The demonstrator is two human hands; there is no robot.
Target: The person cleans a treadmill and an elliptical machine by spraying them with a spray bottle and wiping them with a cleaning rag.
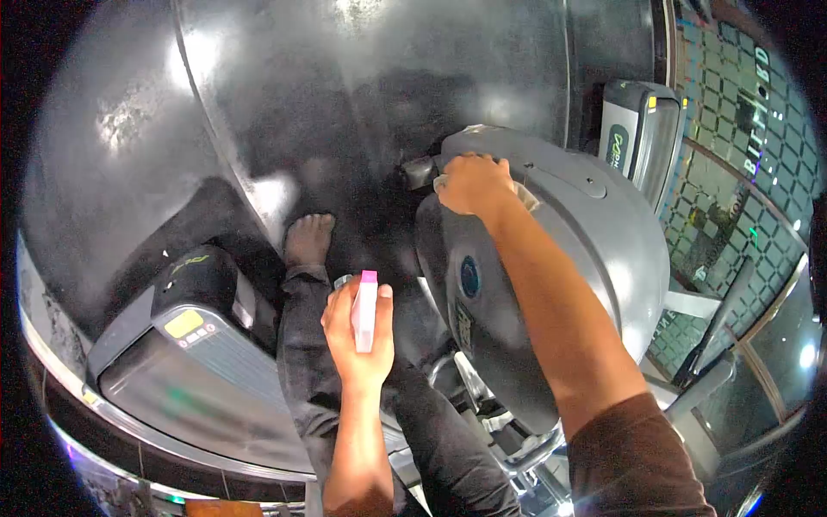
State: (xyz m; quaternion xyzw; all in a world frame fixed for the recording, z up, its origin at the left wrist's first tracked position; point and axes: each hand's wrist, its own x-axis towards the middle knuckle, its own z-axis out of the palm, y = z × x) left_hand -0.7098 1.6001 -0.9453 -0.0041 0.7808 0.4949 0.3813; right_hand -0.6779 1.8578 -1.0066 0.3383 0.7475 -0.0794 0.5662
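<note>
My left hand [345,327] is closed around a spray bottle, whose white and pink spray head [366,314] shows above my fist; most of the bottle is hidden. On the top of a large grey exercise machine housing [603,250], my right hand [474,183] presses down with its fingers bent over a pale cloth [525,198]. Bits of the cloth stick out at both sides of the hand. A round blue badge [469,277] marks the side of the housing, below my right hand.
A treadmill [202,336] stands to the left and another [633,142] at the upper right. My bare foot [308,241] rests on the dark floor mat [345,112]. Metal bars [534,457] run below the housing. A patterned glass wall [741,146] lies at the right.
</note>
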